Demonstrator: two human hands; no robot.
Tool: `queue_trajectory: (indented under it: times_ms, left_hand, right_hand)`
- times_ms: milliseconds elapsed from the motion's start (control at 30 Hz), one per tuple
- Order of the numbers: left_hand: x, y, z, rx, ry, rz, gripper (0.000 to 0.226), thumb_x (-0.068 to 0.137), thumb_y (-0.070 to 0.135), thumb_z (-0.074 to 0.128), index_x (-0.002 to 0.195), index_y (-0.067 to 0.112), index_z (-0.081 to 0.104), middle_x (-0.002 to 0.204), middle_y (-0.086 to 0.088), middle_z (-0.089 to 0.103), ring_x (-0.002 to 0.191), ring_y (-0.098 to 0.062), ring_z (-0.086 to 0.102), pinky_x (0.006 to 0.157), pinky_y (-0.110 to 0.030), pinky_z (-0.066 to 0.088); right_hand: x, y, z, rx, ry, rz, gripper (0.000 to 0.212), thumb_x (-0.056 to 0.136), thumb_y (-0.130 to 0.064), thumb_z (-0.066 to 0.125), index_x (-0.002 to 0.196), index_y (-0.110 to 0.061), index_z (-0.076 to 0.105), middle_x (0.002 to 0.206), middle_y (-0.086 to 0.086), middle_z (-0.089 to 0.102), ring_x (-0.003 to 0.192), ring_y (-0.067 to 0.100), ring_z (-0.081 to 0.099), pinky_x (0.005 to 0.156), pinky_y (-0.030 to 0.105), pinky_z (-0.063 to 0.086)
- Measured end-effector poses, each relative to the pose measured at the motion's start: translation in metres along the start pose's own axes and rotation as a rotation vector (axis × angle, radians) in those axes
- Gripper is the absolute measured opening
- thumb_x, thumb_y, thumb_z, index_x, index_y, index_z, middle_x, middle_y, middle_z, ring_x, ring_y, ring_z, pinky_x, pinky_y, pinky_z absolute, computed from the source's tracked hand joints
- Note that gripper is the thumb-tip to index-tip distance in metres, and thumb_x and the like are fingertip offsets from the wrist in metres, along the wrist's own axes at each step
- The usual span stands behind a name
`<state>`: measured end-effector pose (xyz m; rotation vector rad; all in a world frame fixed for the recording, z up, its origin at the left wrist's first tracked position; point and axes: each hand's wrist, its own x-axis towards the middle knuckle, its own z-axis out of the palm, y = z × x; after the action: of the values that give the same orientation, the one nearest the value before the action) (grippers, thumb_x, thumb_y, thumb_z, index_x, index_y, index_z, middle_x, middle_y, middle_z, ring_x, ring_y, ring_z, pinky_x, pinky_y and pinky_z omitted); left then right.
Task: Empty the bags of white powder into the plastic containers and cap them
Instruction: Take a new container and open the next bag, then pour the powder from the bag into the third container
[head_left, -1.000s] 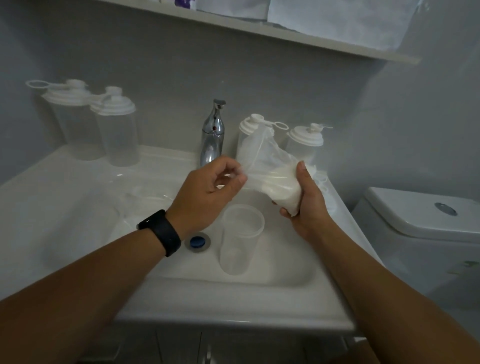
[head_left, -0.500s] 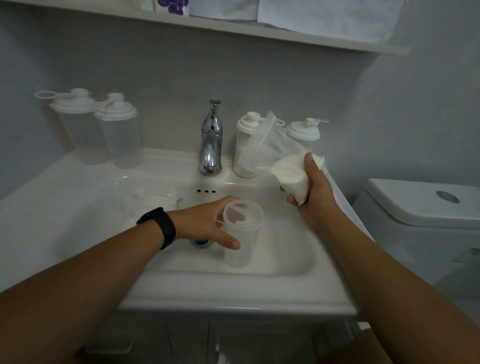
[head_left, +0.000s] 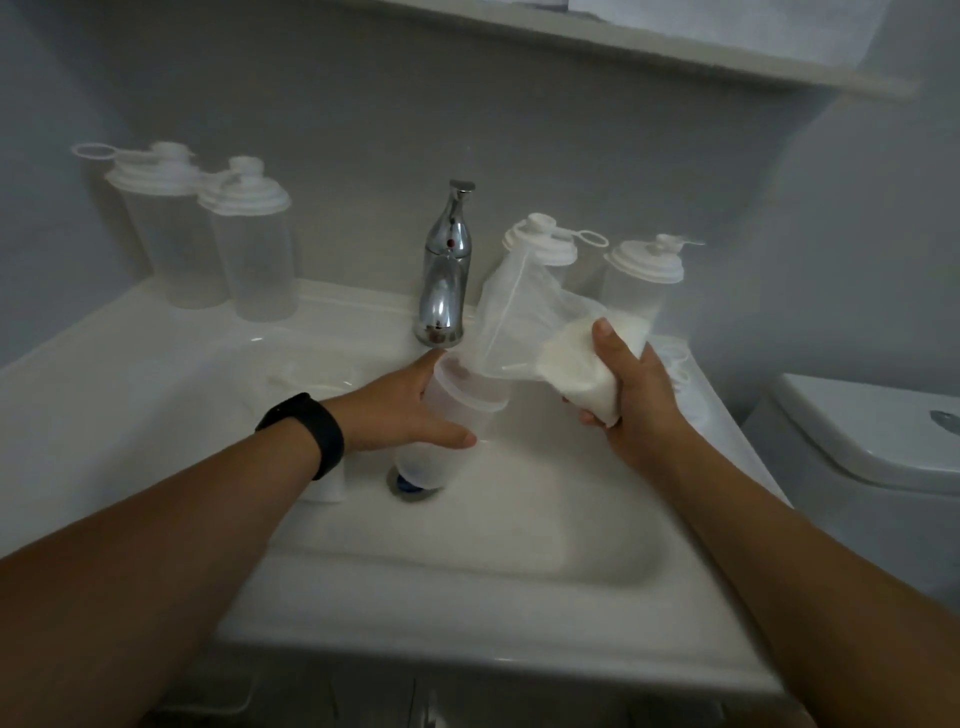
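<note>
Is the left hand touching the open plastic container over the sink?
Touching. The head view shows the left hand wrapped around the open container, thumb across its front wall and fingers behind the rim, holding it tilted above the sink.

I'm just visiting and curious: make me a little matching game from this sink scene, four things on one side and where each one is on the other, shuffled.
Things:
1. bag of white powder
2. open container
3. tap
4. black wristband

Places:
A. at the back of the sink, in the middle
B. on the left arm
C. in the right hand
D. in the left hand, over the basin

Pairs: 1-C, 2-D, 3-A, 4-B
</note>
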<state>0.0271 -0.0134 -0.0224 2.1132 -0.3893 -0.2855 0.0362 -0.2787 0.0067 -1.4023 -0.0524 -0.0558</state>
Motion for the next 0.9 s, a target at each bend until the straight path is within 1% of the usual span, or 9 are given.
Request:
queue_trajectory:
  times_ms: [67,167,300,400,467,533,700,800,900]
  left_hand:
    - [0.005,-0.002,-0.004,0.023,0.029,-0.004,0.112,0.056,0.062,0.086,0.152,0.042,0.032,0.142,0.022,0.053,0.130,-0.009,0.054,0.112,-0.037,0.045]
    - [0.009,0.000,-0.006,0.036,0.041,0.000,0.108,0.058,0.061,0.085,0.151,0.043,0.033,0.140,0.022,0.053,0.128,-0.010,0.053,0.107,-0.034,0.046]
    - [0.003,0.000,0.002,0.054,-0.045,0.013,0.098,0.074,0.039,0.090,0.154,0.042,0.032,0.141,0.020,0.054,0.125,-0.002,0.053,0.098,-0.024,0.045]
    - [0.000,0.010,0.001,0.066,-0.074,0.003,0.086,0.081,0.023,0.087,0.150,0.040,0.038,0.133,0.023,0.058,0.117,0.005,0.055,0.089,-0.017,0.044]
    - [-0.002,0.010,0.005,0.047,-0.090,-0.012,0.083,0.081,0.020,0.086,0.147,0.039,0.041,0.132,0.022,0.060,0.117,0.004,0.057,0.091,-0.018,0.044]
    - [0.002,0.007,0.005,0.050,-0.092,0.007,0.081,0.080,0.019,0.087,0.145,0.040,0.044,0.131,0.021,0.063,0.118,0.001,0.059,0.096,-0.023,0.047]
    - [-0.004,0.004,0.008,0.012,-0.059,-0.020,0.087,0.075,0.032,0.091,0.147,0.044,0.043,0.134,0.023,0.062,0.122,-0.002,0.059,0.110,-0.037,0.045]
    - [0.000,0.007,0.001,0.024,-0.034,0.032,0.093,0.061,0.050,0.089,0.143,0.052,0.045,0.132,0.026,0.064,0.123,-0.003,0.060,0.112,-0.042,0.045]
    - [-0.001,0.006,0.001,0.012,-0.018,0.034,0.082,0.066,0.044,0.088,0.135,0.059,0.047,0.128,0.029,0.065,0.120,0.000,0.061,0.110,-0.039,0.046]
  right_hand:
    - [-0.001,-0.001,-0.003,-0.023,0.026,-0.043,0.060,0.080,-0.049,0.069,0.130,-0.020,0.057,0.103,0.007,0.071,0.072,0.021,0.070,0.039,0.024,0.043]
    - [-0.001,-0.001,-0.004,-0.046,0.017,-0.049,0.063,0.079,-0.051,0.069,0.133,-0.021,0.056,0.110,0.008,0.072,0.077,0.022,0.072,0.041,0.024,0.044]
    - [0.000,0.004,-0.002,-0.087,0.064,-0.083,0.063,0.079,-0.055,0.071,0.132,-0.025,0.057,0.122,0.010,0.071,0.089,0.027,0.072,0.042,0.025,0.047]
    - [0.000,0.001,0.001,-0.138,0.061,-0.087,0.065,0.077,-0.056,0.071,0.132,-0.024,0.056,0.118,0.007,0.072,0.090,0.026,0.073,0.043,0.026,0.049]
    - [-0.003,0.001,0.004,-0.175,0.053,-0.063,0.064,0.077,-0.056,0.071,0.131,-0.024,0.057,0.115,0.006,0.073,0.089,0.025,0.074,0.044,0.027,0.050]
    - [-0.001,0.002,0.001,-0.148,0.078,-0.107,0.062,0.077,-0.056,0.072,0.129,-0.024,0.059,0.111,0.005,0.074,0.084,0.022,0.075,0.044,0.028,0.050]
    - [-0.005,0.006,0.001,-0.189,0.044,-0.062,0.039,0.091,-0.045,0.073,0.122,-0.025,0.061,0.105,0.005,0.075,0.080,0.022,0.074,0.045,0.029,0.051]
    - [0.004,0.002,-0.002,-0.164,0.062,-0.090,0.043,0.088,-0.046,0.075,0.122,-0.025,0.061,0.108,0.007,0.075,0.083,0.023,0.074,0.046,0.029,0.051]
    - [0.002,0.002,-0.001,-0.185,0.050,-0.060,0.044,0.084,-0.050,0.076,0.119,-0.028,0.061,0.106,0.003,0.075,0.084,0.022,0.075,0.047,0.030,0.052]
